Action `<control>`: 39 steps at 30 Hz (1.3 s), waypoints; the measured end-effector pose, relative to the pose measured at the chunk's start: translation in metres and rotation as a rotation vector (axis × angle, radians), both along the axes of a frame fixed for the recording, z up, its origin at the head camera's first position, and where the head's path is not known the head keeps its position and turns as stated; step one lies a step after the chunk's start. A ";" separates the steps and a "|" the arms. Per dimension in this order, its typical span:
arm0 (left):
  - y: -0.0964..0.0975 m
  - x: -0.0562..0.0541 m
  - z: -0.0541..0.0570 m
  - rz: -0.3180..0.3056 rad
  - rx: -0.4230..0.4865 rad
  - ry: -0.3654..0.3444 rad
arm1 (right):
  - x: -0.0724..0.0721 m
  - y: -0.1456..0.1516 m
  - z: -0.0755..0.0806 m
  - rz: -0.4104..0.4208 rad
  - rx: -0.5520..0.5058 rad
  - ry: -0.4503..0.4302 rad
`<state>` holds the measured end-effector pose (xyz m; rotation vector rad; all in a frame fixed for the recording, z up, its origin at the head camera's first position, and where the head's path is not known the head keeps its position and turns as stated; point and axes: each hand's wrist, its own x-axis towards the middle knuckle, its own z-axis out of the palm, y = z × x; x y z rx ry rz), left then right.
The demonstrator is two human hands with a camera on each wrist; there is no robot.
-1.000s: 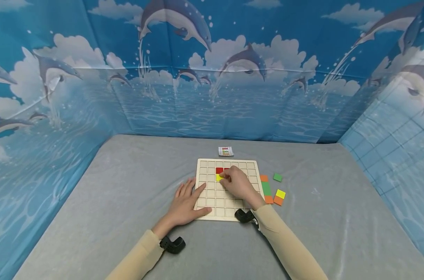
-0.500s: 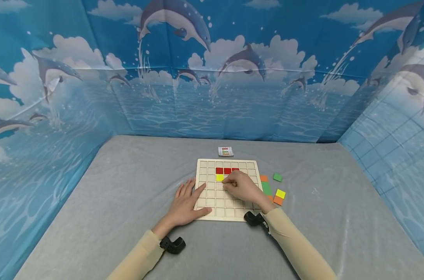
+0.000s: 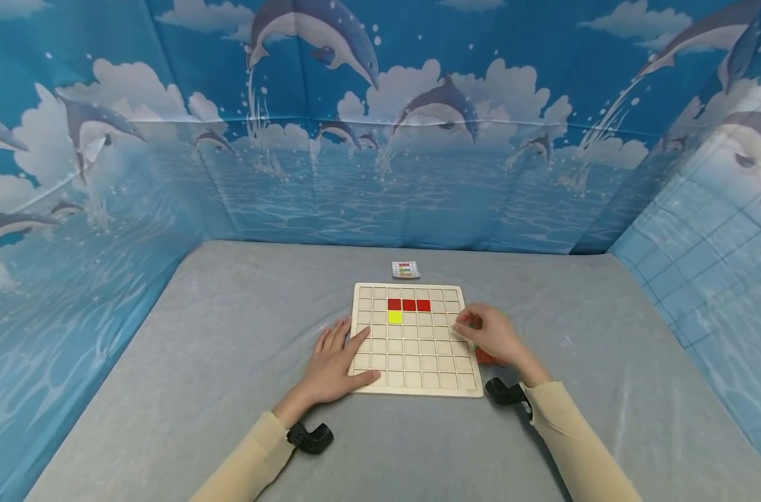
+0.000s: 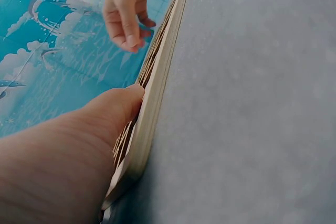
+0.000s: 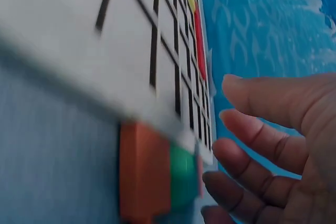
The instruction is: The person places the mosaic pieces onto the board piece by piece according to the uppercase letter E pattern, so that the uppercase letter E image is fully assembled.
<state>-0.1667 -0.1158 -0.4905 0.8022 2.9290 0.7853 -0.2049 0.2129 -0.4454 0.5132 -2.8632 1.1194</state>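
Note:
A pale wooden grid board (image 3: 420,381) lies on the grey cloth. Three red tiles (image 3: 409,305) sit in a row in its upper part, and a yellow tile (image 3: 395,317) fills the cell below the leftmost red one. My left hand (image 3: 331,364) rests with spread fingers on the board's left edge, thumb over the lower corner. Above the board's right edge hovers my right hand (image 3: 494,336), fingers loosely bent and holding nothing in the right wrist view. Beside the board under that hand lie an orange tile (image 5: 144,171) and a green tile (image 5: 182,177); the hand hides other loose tiles in the head view.
A small printed card (image 3: 406,270) with a coloured grid lies just behind the board. Grey cloth (image 3: 229,335) covers the table. A blue dolphin-print curtain (image 3: 380,195) encloses the back and sides.
My right hand has left the yellow tile and moved right, from the board's middle to its right edge over the loose tiles. All three red tiles now show. My left hand stays put.

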 end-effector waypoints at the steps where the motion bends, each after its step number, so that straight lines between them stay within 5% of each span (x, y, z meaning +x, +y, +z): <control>1: 0.000 0.000 0.000 0.000 -0.001 0.002 | 0.000 0.005 0.000 -0.019 0.005 -0.013; 14: -0.001 0.000 0.003 0.010 0.000 -0.002 | -0.003 0.033 -0.009 -0.166 0.076 -0.176; 39: 0.000 0.002 0.005 0.003 0.006 0.014 | -0.001 0.033 -0.007 -0.217 0.091 -0.207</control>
